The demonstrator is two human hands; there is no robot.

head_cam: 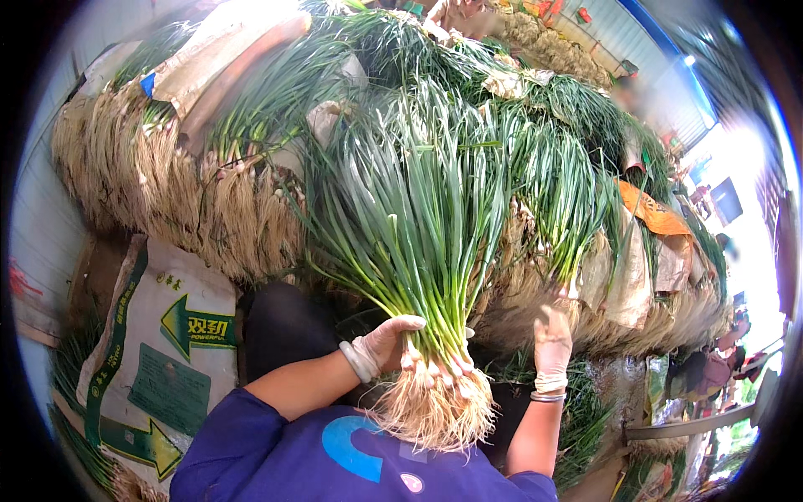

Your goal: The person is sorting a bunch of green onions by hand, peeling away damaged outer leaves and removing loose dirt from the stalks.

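Observation:
My left hand [390, 342], in a thin pale glove with a white bangle at the wrist, is wrapped around a thick bunch of green garlic [433, 263]. Its long leaves fan out away from me, and the small whitish bulbs and tangled pale roots [439, 408] hang over my purple shirt. To the right, my gloved right hand [552, 345] is raised, slightly blurred, with its fingers loosely spread and nothing seen in them. Just beyond those fingertips are the bulbs of another green garlic cluster [568, 270] on the heap; whether they touch is unclear.
A long heap of green garlic [251, 213] stretches before me, roots facing my side. Pale sacking [627, 270] and an orange cloth [652, 210] lie over its right part. At left is a printed fertilizer sack [188, 270]. A person [461, 19] is at the far side.

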